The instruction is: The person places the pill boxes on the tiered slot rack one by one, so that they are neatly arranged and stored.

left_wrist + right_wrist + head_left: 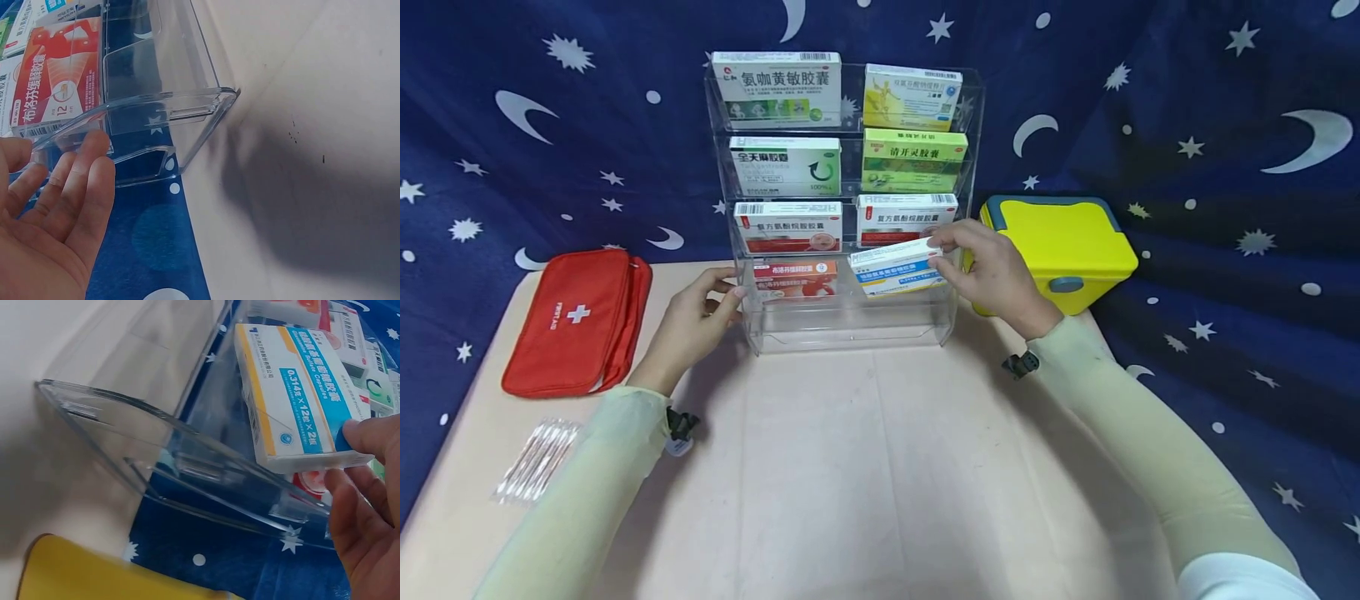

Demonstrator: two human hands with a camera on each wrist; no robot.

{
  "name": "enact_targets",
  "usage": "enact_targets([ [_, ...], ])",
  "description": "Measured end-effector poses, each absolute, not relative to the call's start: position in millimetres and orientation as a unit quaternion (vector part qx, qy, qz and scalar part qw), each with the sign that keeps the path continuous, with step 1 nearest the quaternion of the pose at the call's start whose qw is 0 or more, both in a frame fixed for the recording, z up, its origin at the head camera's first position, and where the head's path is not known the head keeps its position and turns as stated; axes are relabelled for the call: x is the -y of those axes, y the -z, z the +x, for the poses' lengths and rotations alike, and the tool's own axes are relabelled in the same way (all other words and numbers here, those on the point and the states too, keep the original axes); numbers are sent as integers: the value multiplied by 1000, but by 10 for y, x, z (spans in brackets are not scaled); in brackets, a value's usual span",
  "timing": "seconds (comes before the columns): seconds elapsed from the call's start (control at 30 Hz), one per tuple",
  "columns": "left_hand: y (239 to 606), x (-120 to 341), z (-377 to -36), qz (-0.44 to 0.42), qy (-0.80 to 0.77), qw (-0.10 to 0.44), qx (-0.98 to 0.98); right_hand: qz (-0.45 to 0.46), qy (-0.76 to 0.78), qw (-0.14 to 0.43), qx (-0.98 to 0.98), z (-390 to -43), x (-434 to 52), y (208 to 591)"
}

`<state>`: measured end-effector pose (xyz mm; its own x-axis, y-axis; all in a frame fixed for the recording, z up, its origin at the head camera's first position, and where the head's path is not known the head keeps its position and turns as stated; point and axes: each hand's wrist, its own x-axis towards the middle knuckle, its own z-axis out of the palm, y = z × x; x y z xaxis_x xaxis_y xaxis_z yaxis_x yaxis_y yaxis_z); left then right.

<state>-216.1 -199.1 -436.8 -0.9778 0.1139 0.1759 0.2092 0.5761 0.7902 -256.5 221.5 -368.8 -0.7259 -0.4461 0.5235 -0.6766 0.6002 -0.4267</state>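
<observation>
Gripping the blue-striped box, right hand hides its label overhead.

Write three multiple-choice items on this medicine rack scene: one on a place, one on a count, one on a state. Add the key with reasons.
1. Where does the yellow lidded box stand?
A. Right of the clear rack
B. Left of the rack
C. On top of the rack

2. How many medicine boxes sit in the rack's left column?
A. Two
B. Four
C. Six

3. What is the right hand doing?
A. Lying flat on the table
B. Pinching the blue-and-white medicine box
C. Holding the red first-aid pouch

Key: 1 A, the head view shows it beside the rack's right wall. 2 B, one box on each of four tiers. 3 B, thumb and fingers grip the box's end at the lowest right tier; the left hand touches the rack's left side with straight fingers.
</observation>
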Motion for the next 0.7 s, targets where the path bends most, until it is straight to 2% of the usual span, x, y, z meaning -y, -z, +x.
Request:
enact_targets([
  [0.23, 4337, 1991, -2177, -89, 448, 60, 888, 307, -282, 197, 887, -2554, -2249, 3704],
  [0.53, 4321, 1984, -2193, -90, 450, 55, 887, 263, -257, 171, 914, -2512, -2301, 3687],
  [0.7, 4321, 1988, -2190, -84, 448, 52, 888, 241, -269, 178, 916, -2470, -2301, 3700],
])
